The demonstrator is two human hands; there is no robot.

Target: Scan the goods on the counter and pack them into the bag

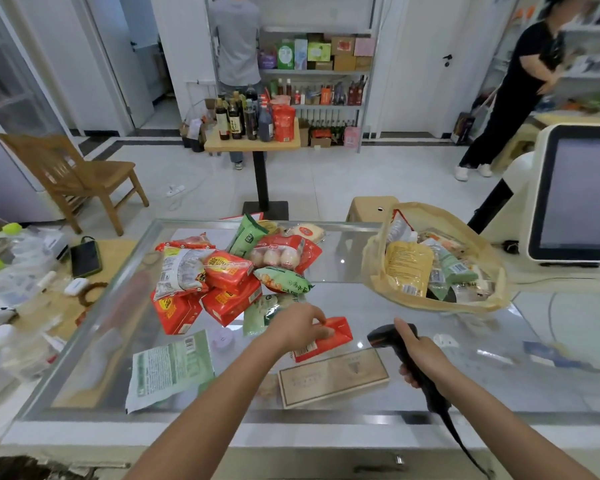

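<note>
The left hand (300, 323) has its fingers curled on a red pack (340, 332). The pack sits on the glass worktop (343, 292), just in front of the pile of goods (229, 275). The right hand (421, 358) grips the black scanner (383, 336), close beside the red pack. The tan bag (388, 289) lies open to the right, with packs inside.

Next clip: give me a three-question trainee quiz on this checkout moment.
1. True or false: the right hand holds the scanner.
2. Which packet does the left hand grip? A green; B red packet; C yellow.
3. Fill in: the bag lies to the ___ of the pile.
Key: 1 true; 2 B; 3 right.
</note>
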